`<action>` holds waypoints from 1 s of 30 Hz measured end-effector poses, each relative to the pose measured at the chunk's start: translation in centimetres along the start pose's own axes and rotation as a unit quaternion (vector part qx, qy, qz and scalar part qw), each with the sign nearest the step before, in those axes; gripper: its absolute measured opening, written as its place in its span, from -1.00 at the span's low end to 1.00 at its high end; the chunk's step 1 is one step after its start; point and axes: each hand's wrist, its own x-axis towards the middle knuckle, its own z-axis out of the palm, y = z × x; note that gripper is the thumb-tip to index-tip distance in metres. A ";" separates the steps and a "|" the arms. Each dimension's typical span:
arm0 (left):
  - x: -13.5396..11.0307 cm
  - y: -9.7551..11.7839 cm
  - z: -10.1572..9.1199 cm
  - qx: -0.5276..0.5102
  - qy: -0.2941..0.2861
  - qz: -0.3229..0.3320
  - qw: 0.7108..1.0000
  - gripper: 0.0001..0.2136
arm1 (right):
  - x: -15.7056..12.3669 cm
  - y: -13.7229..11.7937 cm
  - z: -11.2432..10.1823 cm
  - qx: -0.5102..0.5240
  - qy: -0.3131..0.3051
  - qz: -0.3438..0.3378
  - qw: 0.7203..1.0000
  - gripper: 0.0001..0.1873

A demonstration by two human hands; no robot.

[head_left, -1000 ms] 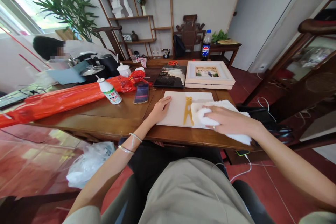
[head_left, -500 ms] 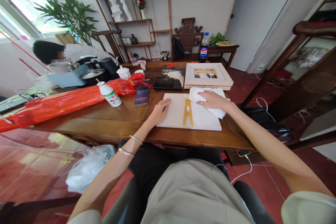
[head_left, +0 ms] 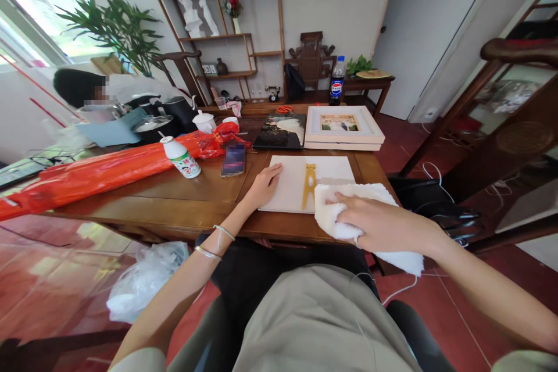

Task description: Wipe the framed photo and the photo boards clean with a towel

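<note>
A white board [head_left: 290, 186] lies flat on the wooden table [head_left: 187, 200] in front of me, with a yellow cat-shaped clip [head_left: 308, 185] resting on it. My left hand [head_left: 264, 183] lies flat on the board's left edge, fingers together and stretched out. My right hand [head_left: 375, 224] presses a white towel [head_left: 349, 197] onto the board's near right corner, fingers curled on the cloth; part of the towel hangs over the table's edge.
Behind the board are a white picture frame [head_left: 344, 126], a dark picture [head_left: 281, 129], a phone [head_left: 233, 158], a small white bottle [head_left: 179, 155] and a long red plastic bag [head_left: 96, 171]. Another person [head_left: 87, 86] sits at far left. A cola bottle [head_left: 335, 81] stands behind.
My right hand has dragged the towel from the board's far right corner back toward me to its near right corner. My left hand has stayed on the board's left edge.
</note>
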 end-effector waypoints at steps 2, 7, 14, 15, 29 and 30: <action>0.0 0.1 0.0 -0.001 -0.001 -0.001 1.000 -0.63 | 0.8 1.1 -0.4 0.008 -0.002 0.024 1.000 -0.84; 0.0 0.1 -0.1 0.005 -0.003 -0.001 1.000 -0.63 | 5.7 6.7 -0.7 -0.014 0.061 0.067 0.996 -0.76; 0.0 0.0 0.0 0.007 0.001 0.002 1.000 -0.63 | 10.4 10.0 -0.2 -0.008 0.162 0.120 0.979 -0.73; 0.0 0.0 0.0 0.007 0.001 0.003 1.000 -0.63 | 10.5 9.8 -0.2 -0.013 0.164 0.117 0.979 -0.74; 0.0 0.2 0.0 -0.006 0.005 -0.006 1.000 -0.63 | 3.5 -0.2 3.1 -0.084 0.078 -0.078 0.990 -0.72; -0.1 0.2 0.0 -0.006 0.004 -0.006 1.000 -0.63 | 3.8 -0.2 3.0 -0.080 0.081 -0.082 0.990 -0.74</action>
